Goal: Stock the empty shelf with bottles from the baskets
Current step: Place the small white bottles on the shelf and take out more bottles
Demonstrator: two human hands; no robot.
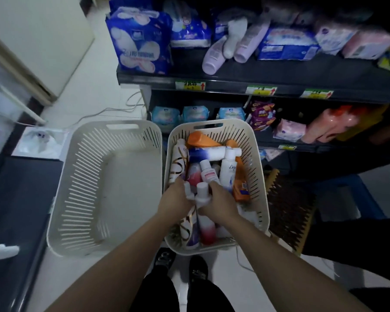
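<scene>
White-capped bottles (202, 192) are gripped in my left hand (175, 202) and right hand (222, 202) at centre frame over the basket (257, 154), caps pointing up-frame toward the shelf (279, 70).

the left hand (175, 200) and the right hand (221, 202) are bare, and so are the left forearm (122, 262) and the right forearm (279, 255), uncovered all the way to the lower edge of the view. the legs are in plain black trousers (158, 293), dark and unpatterned as far as the dim light lets one tell. the left shoe (164, 258) and the right shoe (198, 267) are black with rounded toes, each carrying pale grey marks across the top that are too blurred to read as laces or print.
</scene>
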